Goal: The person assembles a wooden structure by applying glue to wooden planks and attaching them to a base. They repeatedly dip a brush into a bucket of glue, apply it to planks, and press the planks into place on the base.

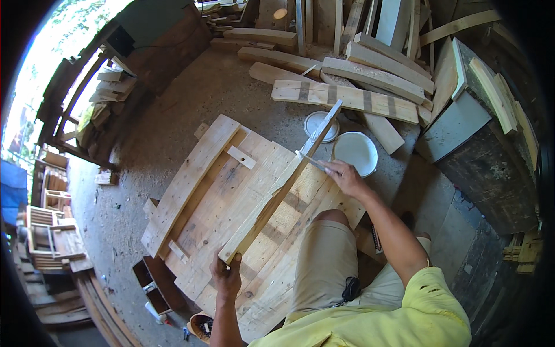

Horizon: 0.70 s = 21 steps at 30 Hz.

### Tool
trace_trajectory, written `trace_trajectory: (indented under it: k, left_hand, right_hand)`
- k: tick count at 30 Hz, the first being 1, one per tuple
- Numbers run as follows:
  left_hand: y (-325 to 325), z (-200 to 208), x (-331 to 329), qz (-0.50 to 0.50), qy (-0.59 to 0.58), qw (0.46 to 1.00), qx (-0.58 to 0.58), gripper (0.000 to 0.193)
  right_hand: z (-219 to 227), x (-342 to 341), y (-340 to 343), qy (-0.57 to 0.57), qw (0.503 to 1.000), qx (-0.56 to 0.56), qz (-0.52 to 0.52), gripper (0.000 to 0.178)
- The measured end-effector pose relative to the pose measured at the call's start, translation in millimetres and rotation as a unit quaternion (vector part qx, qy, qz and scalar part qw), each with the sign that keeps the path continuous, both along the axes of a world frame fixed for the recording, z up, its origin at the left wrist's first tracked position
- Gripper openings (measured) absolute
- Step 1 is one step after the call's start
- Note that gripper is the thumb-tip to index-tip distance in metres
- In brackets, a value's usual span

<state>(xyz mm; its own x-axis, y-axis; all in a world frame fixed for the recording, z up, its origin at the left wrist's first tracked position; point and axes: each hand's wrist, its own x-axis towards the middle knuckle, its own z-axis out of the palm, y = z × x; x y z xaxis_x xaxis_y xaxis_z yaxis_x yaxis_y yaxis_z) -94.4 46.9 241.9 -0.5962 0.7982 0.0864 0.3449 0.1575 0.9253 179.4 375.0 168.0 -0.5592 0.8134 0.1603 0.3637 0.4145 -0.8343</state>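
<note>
- Person bent over a broad planked wooden top (219, 202), one knee over its edge, working with two bare hands.
- Piece in hand: a long wooden plank (282, 188), raised at a slant above the top, its far end pointing to the offcuts, its near end toward the person's left side.
- Left hand (228, 279): curled round the near end, thumb and fingers closed on the wood.
- Right hand (346, 176): fingers drawn in on a slim applicator (313, 162), its tip at the plank's long face, past the middle toward the far end. Kind of tool too small to settle.
- Done so far, by my reading: white, pasty streaks lie along the far stretch, thick and uneven. Coating there looks begun, not smoothed.
- Left to do, my judgement: the near end looks like plain pale wood, so probably not yet covered; thin paste there would be hard to tell from here. Underside hidden.
- White bucket (355, 151) stands open near the right hand, a round white lid (321, 126) just beside it. How much is inside, cannot tell.
- Curved board (191, 179) on the planked top's far left side; a short slat (241, 157) next to it. No white visible on either.
</note>
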Motion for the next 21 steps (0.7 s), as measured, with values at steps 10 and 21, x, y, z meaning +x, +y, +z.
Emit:
trace_trajectory:
  k: [10, 21]
  left_hand:
    - [-2, 0, -1, -0.006, 0.012, 1.000, -0.012, 0.026]
    - [2, -1, -1, -0.009, 0.026, 1.000, 0.001, 0.032]
  right_hand:
    - [26, 5, -19, -0.028, 0.999, 0.018, -0.031, 0.030]
    - [63, -22, -88, -0.040, 0.999, -0.018, 0.014, 0.032]
